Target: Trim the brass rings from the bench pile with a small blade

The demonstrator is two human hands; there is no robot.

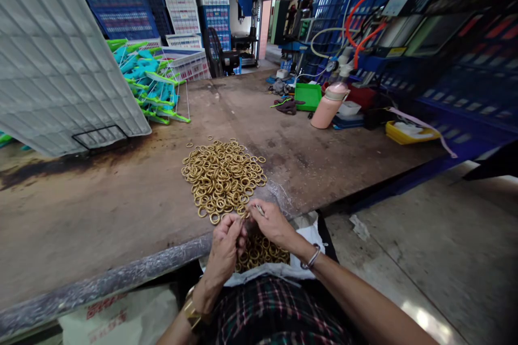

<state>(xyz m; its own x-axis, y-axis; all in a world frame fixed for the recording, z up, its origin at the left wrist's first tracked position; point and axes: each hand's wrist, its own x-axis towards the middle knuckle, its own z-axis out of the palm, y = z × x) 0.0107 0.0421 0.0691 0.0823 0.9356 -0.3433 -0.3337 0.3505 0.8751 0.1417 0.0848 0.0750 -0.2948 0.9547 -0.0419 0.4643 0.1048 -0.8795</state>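
A heap of brass-coloured rings (pixel 222 172) lies on the table near its front edge. My left hand (pixel 226 240) is closed in a pinch just below the heap; whatever its fingertips hold is too small and hidden to make out. Close beside it, my right hand (pixel 272 223) is also closed, the fingertips of both nearly meeting. A small, thin, pale metal piece (pixel 259 209) pokes out between the right thumb and fingers; its kind cannot be told. Under my hands, more rings (pixel 263 252) fill a white bag (pixel 309 232) at my lap, partly covered by the hands.
A large grey ribbed panel (pixel 76 54) stands at left beside green and turquoise plastic pieces (pixel 151 78). Across the table (pixel 121 194) are a pink bottle (pixel 328 107), a green tray (pixel 308 96) and a yellow tray (pixel 410 133). Stacked crates (pixel 115 0) rise behind.
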